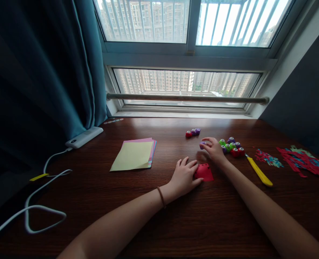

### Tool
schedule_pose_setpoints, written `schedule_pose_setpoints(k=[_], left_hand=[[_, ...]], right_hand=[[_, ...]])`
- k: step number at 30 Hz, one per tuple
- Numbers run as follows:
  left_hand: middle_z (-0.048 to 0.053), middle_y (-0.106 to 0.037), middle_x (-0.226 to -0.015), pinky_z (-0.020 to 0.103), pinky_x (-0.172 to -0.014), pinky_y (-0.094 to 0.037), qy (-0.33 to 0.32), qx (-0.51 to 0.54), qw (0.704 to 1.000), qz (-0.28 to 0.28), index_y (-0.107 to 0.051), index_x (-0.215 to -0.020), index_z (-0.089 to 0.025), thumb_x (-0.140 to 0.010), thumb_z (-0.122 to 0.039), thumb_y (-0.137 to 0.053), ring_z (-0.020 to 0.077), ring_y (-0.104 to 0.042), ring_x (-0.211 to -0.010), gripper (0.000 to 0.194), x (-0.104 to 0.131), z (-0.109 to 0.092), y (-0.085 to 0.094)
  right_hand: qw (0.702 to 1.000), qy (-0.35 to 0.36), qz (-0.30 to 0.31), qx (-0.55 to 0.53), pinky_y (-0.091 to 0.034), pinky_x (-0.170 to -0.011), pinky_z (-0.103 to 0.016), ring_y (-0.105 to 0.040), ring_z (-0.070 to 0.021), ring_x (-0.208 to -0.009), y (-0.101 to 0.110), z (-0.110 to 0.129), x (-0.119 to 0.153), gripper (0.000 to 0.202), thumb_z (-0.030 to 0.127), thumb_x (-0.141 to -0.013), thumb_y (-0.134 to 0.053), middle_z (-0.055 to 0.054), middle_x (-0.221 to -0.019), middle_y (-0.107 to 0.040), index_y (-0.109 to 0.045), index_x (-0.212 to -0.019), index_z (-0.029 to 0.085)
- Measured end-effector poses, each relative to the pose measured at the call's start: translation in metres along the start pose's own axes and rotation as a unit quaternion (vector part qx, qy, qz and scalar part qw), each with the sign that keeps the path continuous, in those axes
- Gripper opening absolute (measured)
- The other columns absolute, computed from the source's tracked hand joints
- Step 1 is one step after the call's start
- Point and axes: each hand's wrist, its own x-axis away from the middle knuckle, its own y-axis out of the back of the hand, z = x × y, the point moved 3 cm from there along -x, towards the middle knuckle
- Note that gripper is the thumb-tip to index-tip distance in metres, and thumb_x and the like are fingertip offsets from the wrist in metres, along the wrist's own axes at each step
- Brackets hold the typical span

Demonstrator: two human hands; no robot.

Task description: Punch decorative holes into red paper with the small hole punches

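A small square of red paper [205,172] lies on the table, with several dark punched marks near its far edge. My left hand [185,175] rests flat on the table with fingers spread, the thumb and fingertips against the paper's left side. Just beyond the paper, my right hand [213,149] pinches a small purple craft punch [202,145] between thumb and fingers. Part of that punch is hidden by the fingers. To the right of this hand sits a cluster of green, purple and red craft punches [231,146].
Farther back stand 3 more punches [193,132]. Coloured paper sheets [134,154] are stacked left. On the right lie a yellow-handled knife [259,171], small paper bits [269,158] and red and blue paper strips [302,162]. A white power strip [85,137] and cable [44,207] are far left.
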Motion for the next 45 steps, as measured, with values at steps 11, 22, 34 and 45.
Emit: schedule_pose_setpoints(k=[11,22,34,45], left_hand=[[0.003,-0.059,-0.109,0.038,-0.093,-0.035,0.008,0.090,0.994,-0.060,-0.061,-0.103,-0.023,-0.080,-0.030,-0.054,0.0220,-0.049,-0.104,0.025,-0.007,0.003,0.006],[0.004,-0.062,-0.088,0.031,-0.079,-0.042,0.069,0.138,0.980,-0.125,-0.061,-0.091,-0.018,-0.084,-0.031,-0.048,0.0182,-0.054,-0.085,0.019,-0.007,0.008,0.012],[0.004,-0.062,-0.091,0.032,-0.084,-0.041,0.021,0.124,0.982,-0.144,-0.061,-0.093,-0.018,-0.081,-0.028,-0.053,0.0184,-0.054,-0.090,0.017,-0.006,0.003,0.013],[0.004,-0.063,-0.091,0.033,-0.085,-0.041,0.025,0.114,0.982,-0.151,-0.062,-0.092,-0.019,-0.080,-0.027,-0.056,0.0188,-0.054,-0.092,0.017,-0.005,0.005,0.011]], right_hand=[[0.899,-0.152,0.056,-0.406,-0.052,-0.059,-0.026,-0.064,-0.0178,-0.069,0.036,0.012,0.070,0.036,0.029,-0.066,-0.072,-0.008,-0.099,-0.064,-0.060,-0.099,0.020],[0.940,-0.126,0.074,-0.307,-0.052,-0.073,-0.034,-0.063,-0.0232,-0.082,0.032,0.025,0.068,0.052,0.024,-0.053,-0.079,-0.004,-0.086,-0.066,-0.062,-0.102,0.020],[0.960,-0.112,0.074,-0.247,-0.053,-0.073,-0.036,-0.063,-0.0226,-0.077,0.033,0.026,0.070,0.046,0.031,-0.058,-0.075,-0.006,-0.085,-0.067,-0.062,-0.100,0.016],[0.970,-0.061,0.082,-0.219,-0.051,-0.062,-0.029,-0.060,-0.0180,-0.074,0.034,0.032,0.070,0.039,0.031,-0.061,-0.073,-0.006,-0.093,-0.061,-0.063,-0.096,0.017]])
